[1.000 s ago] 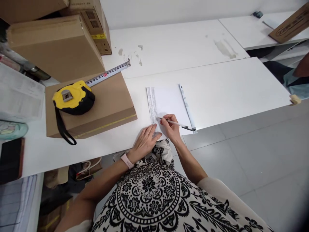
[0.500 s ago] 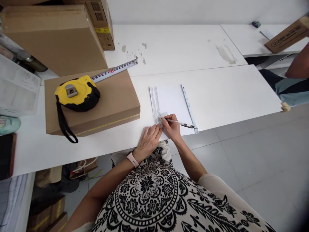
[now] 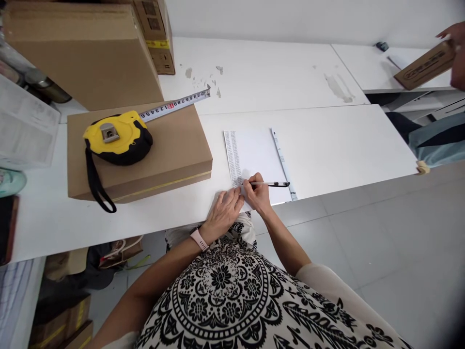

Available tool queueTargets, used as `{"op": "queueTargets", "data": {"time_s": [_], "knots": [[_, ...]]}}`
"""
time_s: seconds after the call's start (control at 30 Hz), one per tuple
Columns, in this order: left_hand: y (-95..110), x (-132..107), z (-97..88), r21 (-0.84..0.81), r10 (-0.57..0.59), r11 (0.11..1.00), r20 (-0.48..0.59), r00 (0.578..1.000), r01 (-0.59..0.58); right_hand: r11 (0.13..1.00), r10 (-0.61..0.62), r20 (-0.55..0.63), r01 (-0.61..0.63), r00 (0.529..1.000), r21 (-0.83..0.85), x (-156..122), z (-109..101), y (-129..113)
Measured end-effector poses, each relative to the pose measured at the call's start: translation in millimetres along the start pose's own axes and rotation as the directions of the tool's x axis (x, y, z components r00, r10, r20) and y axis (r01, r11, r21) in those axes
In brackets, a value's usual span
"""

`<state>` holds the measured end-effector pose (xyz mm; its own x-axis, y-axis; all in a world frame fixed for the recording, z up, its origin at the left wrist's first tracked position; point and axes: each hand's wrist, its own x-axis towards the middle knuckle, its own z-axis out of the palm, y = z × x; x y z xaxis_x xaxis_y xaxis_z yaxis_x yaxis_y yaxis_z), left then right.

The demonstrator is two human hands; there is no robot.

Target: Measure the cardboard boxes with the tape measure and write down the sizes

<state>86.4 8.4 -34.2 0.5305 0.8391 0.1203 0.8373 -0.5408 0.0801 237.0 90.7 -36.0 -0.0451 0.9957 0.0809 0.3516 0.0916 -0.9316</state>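
Note:
My right hand [image 3: 258, 195] grips a pen [image 3: 271, 184], its tip at the lower part of a sheet of paper [image 3: 257, 152]. Columns of small writing run down the paper's left side. My left hand [image 3: 225, 209] lies flat at the paper's lower left corner, fingers stretched out, with a pink watch band [image 3: 199, 239] on the wrist. Along the paper's right side is a narrow pale blue printed strip [image 3: 283, 164]. To the left, a yellow and black tape measure [image 3: 118, 138] rests on a closed cardboard box [image 3: 170, 155], its blade pulled out past the box's edge.
Larger cardboard boxes [image 3: 83, 63] stand at the back left. A dark phone-like object [image 3: 7, 228] lies at the left edge of the white table [image 3: 337, 140]. At the far right, another person's hand [image 3: 454, 36] holds a brown box [image 3: 423, 65].
The pen has tilted closer to level and my right hand has shifted slightly. At the far right, the other person's hand has come into view on the brown box. The whole view has shifted slightly.

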Motion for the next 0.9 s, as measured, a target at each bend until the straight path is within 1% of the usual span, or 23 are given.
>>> {"op": "queueTargets", "data": {"time_s": [0.47, 0.67, 0.9], "knots": [[0.0, -0.7, -1.0, -0.009, -0.001, 1.0, 0.001, 1.0, 0.001, 1.0, -0.014, 0.019, 0.014, 1.0, -0.022, -0.4, 0.2, 4.6], [0.3, -0.6, -1.3, -0.007, -0.002, 1.0, 0.0, 1.0, 0.002, 1.0, 0.0, 0.027, 0.0, 1.0, -0.005, -0.5, 0.6, 5.2], [0.8, -0.8, 0.0, 0.001, -0.005, 1.0, -0.005, 1.0, 0.005, 1.0, -0.01, 0.018, 0.01, 1.0, -0.01, -0.3, 1.1, 4.6]]}}
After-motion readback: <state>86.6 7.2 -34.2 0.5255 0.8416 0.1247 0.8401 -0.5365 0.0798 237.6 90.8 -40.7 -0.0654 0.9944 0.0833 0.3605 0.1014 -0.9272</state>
